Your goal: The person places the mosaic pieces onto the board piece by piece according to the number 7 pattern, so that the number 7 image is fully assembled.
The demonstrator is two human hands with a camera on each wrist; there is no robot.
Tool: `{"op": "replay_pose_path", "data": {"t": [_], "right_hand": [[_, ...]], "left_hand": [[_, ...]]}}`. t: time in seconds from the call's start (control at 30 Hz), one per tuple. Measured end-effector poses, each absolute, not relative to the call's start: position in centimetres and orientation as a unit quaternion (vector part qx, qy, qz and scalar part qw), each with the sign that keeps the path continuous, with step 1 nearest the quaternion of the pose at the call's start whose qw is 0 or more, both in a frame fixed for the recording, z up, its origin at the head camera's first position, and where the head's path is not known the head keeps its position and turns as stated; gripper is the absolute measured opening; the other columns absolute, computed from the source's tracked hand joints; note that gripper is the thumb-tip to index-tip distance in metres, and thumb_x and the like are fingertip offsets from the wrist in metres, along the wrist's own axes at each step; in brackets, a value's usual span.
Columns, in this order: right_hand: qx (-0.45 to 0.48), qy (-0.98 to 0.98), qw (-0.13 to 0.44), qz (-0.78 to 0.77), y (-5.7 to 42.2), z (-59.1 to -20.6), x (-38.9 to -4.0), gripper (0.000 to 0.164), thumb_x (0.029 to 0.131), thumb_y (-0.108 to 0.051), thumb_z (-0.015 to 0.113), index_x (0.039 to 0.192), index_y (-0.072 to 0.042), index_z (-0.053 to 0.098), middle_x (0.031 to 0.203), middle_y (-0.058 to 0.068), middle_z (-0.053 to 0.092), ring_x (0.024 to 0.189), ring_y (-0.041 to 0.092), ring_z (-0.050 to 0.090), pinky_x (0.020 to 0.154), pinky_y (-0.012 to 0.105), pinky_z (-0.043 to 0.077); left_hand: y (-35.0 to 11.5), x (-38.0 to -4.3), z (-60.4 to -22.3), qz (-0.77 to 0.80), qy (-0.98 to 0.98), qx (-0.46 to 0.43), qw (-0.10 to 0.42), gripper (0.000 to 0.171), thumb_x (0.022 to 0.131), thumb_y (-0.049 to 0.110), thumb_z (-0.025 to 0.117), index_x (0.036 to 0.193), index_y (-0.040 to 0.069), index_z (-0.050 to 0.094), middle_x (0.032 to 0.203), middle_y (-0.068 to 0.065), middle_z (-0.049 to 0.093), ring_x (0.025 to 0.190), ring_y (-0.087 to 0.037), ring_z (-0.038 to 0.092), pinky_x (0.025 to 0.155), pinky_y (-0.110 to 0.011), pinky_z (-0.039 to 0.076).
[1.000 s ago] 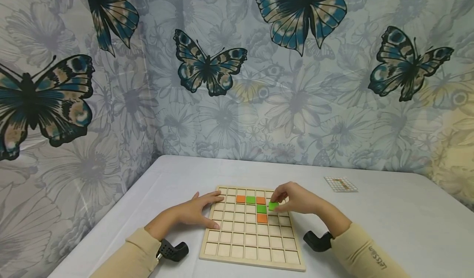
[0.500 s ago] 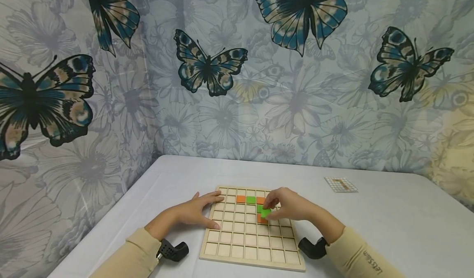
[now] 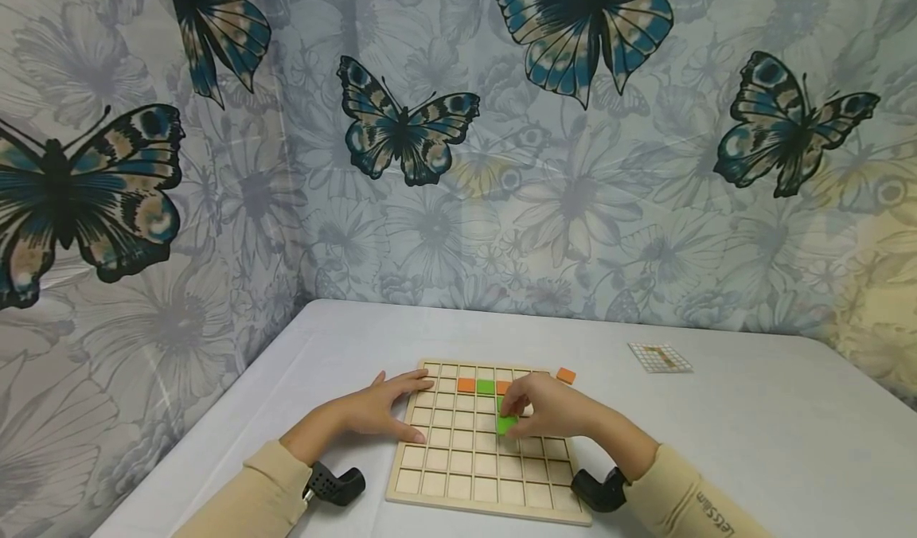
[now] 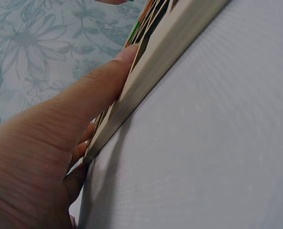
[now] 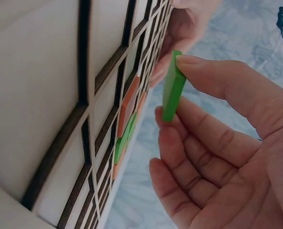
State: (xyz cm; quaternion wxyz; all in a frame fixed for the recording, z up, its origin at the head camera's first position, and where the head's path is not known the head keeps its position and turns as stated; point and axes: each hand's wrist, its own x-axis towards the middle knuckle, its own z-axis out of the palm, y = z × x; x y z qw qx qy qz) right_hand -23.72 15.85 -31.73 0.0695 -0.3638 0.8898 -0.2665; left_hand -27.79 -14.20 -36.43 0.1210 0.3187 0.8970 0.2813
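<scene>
A wooden grid board (image 3: 490, 510) lies on the table. My left hand (image 3: 376, 407) rests on its left edge with spread fingers, the thumb (image 4: 91, 93) on the rim. My right hand (image 3: 555, 407) pinches a green square tile (image 5: 173, 90) between thumb and fingers, above the board and apart from it. Along the board's upper row sit an orange tile (image 3: 466, 384), a green tile (image 3: 485, 387) and another orange tile (image 3: 503, 387), partly behind my fingers. In the right wrist view an orange tile (image 5: 127, 107) lies in the grid below the held tile, with a green tile (image 5: 125, 140) beyond.
A loose orange tile (image 3: 566, 376) lies by the board's upper right corner. Farther right on the white table (image 3: 774, 426) is a card (image 3: 660, 357) with a printed grid pattern. A butterfly-patterned cloth (image 3: 458, 243) hangs behind the table.
My right hand has moved left and nearer with the green tile. The loose orange tile by the board's corner has come into view from behind it. My left hand has stayed still.
</scene>
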Motion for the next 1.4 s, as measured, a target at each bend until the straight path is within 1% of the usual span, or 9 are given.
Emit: {"op": "replay_pose_path", "data": {"t": [0.23,0.5,0.77,0.97,1.1,1.2,1.4], "right_hand": [[-0.357,0.890,0.091,-0.268,15.7,-31.9,-23.6,0.014,0.075,-0.013,0.077,0.087,-0.010,0.069,0.086,-0.004,0.065,0.078,0.004,0.057,0.070,0.021,0.052],[-0.364,0.887,0.098,-0.266,15.6,-32.3,-23.6,0.011,0.073,-0.006,0.076,0.080,-0.009,0.069,0.079,-0.005,0.064,0.073,0.003,0.057,0.065,0.017,0.050],[-0.359,0.888,0.101,-0.268,15.5,-32.5,-23.6,0.013,0.073,-0.007,0.077,0.081,-0.010,0.068,0.079,-0.005,0.064,0.072,0.003,0.056,0.064,0.017,0.050],[-0.353,0.888,0.113,-0.271,15.5,-32.2,-23.6,0.014,0.072,-0.009,0.078,0.081,-0.012,0.068,0.078,-0.006,0.064,0.071,0.002,0.056,0.063,0.018,0.050],[-0.356,0.888,0.099,-0.274,16.1,-32.0,-23.9,0.011,0.075,-0.011,0.076,0.082,-0.011,0.069,0.082,-0.004,0.065,0.075,0.005,0.057,0.066,0.019,0.051],[-0.346,0.894,0.073,-0.276,17.0,-31.9,-24.6,0.010,0.078,-0.013,0.074,0.086,-0.009,0.069,0.086,-0.001,0.066,0.079,0.008,0.058,0.069,0.021,0.051],[-0.285,0.911,0.017,-0.297,19.4,-32.2,-26.5,0.025,0.079,-0.019,0.074,0.097,-0.003,0.069,0.095,0.006,0.068,0.086,0.015,0.060,0.076,0.028,0.053]], "left_hand": [[-14.1,-27.8,-36.4,0.281,0.896,0.323,0.118,0.085,0.074,0.046,0.075,0.144,0.016,0.037,0.156,-0.008,0.018,0.145,-0.030,0.014,0.114,-0.059,-0.008],[-14.3,-27.9,-36.4,0.281,0.896,0.322,0.120,0.085,0.073,0.048,0.075,0.144,0.020,0.037,0.157,-0.006,0.017,0.145,-0.029,0.013,0.115,-0.058,-0.008],[-14.3,-27.9,-36.6,0.281,0.897,0.320,0.119,0.085,0.073,0.048,0.075,0.144,0.020,0.037,0.157,-0.005,0.017,0.145,-0.028,0.013,0.115,-0.058,-0.008],[-14.2,-27.9,-36.4,0.281,0.898,0.318,0.117,0.087,0.072,0.048,0.075,0.144,0.017,0.037,0.156,-0.006,0.018,0.145,-0.030,0.014,0.115,-0.058,-0.008],[-14.2,-27.9,-36.5,0.279,0.898,0.321,0.116,0.087,0.073,0.048,0.075,0.144,0.017,0.037,0.156,-0.006,0.018,0.145,-0.030,0.014,0.115,-0.058,-0.007],[-14.2,-27.9,-36.5,0.277,0.898,0.321,0.117,0.086,0.073,0.048,0.075,0.144,0.019,0.037,0.156,-0.005,0.018,0.145,-0.028,0.013,0.115,-0.058,-0.008],[-14.3,-27.9,-36.6,0.278,0.897,0.321,0.120,0.085,0.073,0.049,0.075,0.144,0.022,0.037,0.157,-0.004,0.017,0.145,-0.028,0.012,0.115,-0.058,-0.008]]}}
